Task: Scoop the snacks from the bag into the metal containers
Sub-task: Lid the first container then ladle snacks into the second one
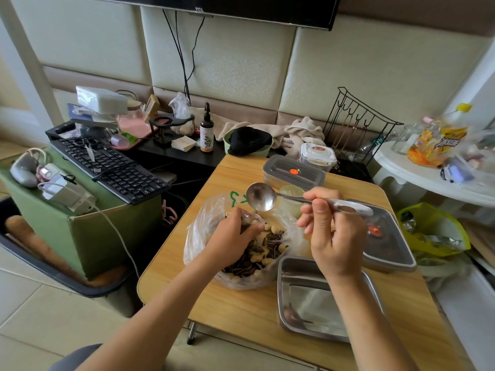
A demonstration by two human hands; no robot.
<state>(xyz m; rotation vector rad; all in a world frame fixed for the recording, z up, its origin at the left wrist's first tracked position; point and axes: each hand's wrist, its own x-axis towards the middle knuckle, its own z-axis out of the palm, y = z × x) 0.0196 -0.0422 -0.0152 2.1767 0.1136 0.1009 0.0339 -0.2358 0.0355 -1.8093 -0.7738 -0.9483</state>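
A clear plastic bag [203, 236] of sunflower seeds and peanuts [267, 245] sits in the middle of the wooden table [241, 309]. My left hand [230, 238] grips the bag's rim at its left side. My right hand [332, 231] holds a metal spoon [261, 196] by its handle, with the empty bowl of the spoon hovering just above the bag's mouth. An open metal container [310, 298] lies at the front right, partly hidden by my right forearm. A lidded metal container [388, 245] lies to the right, and another lidded one [293, 172] stands at the back.
A small pale cup [290, 202] stands behind the bag. A white plastic box [317, 155] sits at the table's far edge. A keyboard [107, 164] lies on a green box to the left. A white shelf [417, 172] and a yellow bag [434, 228] are on the right.
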